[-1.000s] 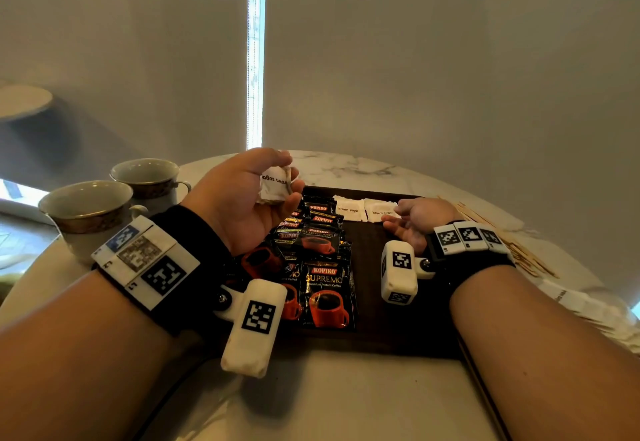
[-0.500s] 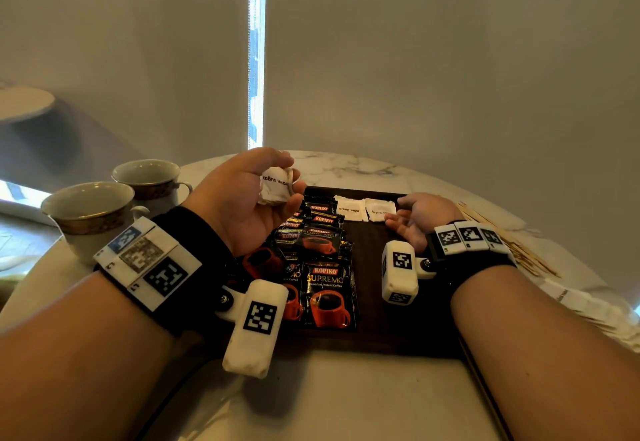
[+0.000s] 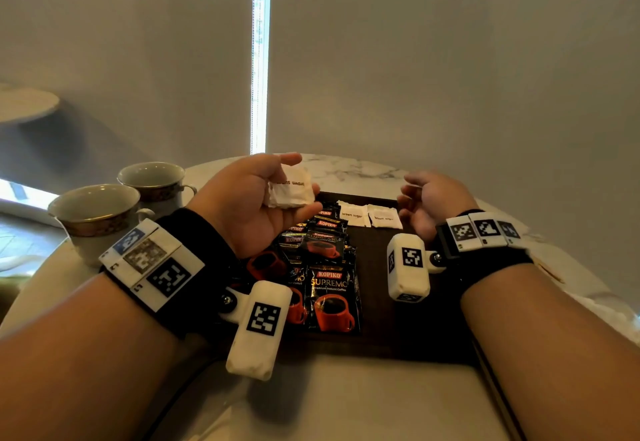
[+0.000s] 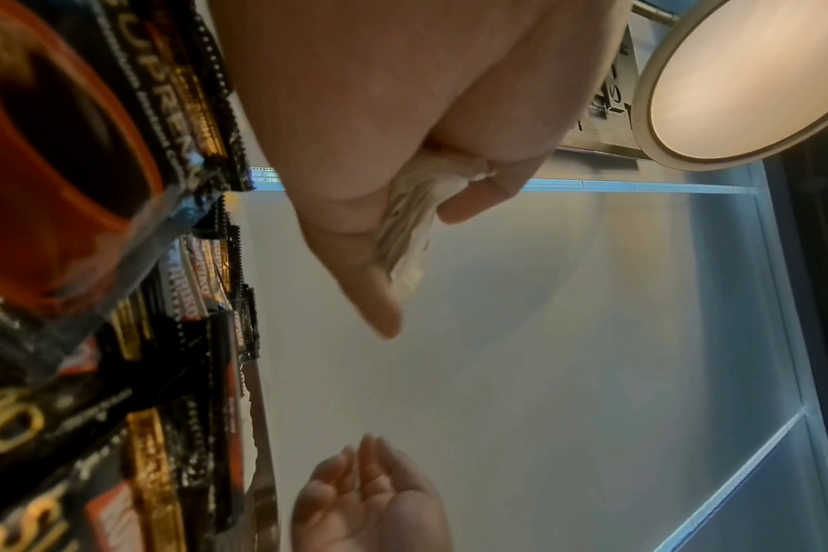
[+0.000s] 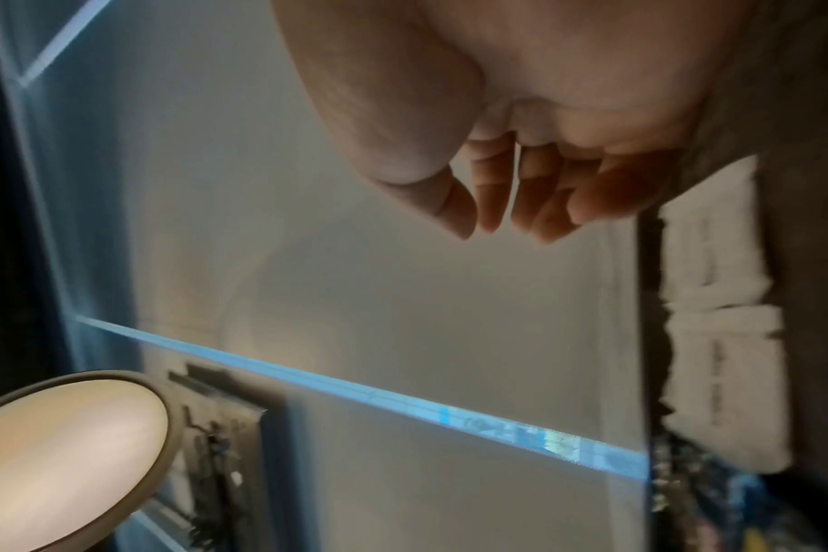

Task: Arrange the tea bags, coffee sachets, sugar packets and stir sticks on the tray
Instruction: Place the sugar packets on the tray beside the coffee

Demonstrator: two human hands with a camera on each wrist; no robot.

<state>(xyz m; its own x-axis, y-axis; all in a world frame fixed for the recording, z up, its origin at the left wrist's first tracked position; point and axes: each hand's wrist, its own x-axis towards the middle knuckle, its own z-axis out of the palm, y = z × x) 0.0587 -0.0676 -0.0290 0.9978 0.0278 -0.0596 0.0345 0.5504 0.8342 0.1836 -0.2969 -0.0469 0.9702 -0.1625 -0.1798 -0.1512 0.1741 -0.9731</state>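
Note:
My left hand (image 3: pixel 263 195) is raised palm-up over the dark tray (image 3: pixel 408 330) and grips a small stack of white sugar packets (image 3: pixel 291 189), whose edges (image 4: pixel 405 220) show between thumb and fingers in the left wrist view. Black coffee sachets (image 3: pixel 329 288) lie fanned in rows on the tray's left half. Two white brown-sugar packets (image 3: pixel 369 215) lie side by side at the tray's far edge and also show as white packets (image 5: pixel 719 317) in the right wrist view. My right hand (image 3: pixel 420 198) hovers just right of them, fingers loosely curled, holding nothing.
Two gold-banded teacups (image 3: pixel 93 215) stand on the round marble table (image 3: pixel 346 402) at the left. Wooden stir sticks (image 3: pixel 550 271) and more white packets (image 3: pixel 602 305) lie right of the tray, partly behind my right arm.
My right hand has lifted off the second brown-sugar packet and drawn up and to the right, leaving it beside the first. The left hand keeps holding its packets.

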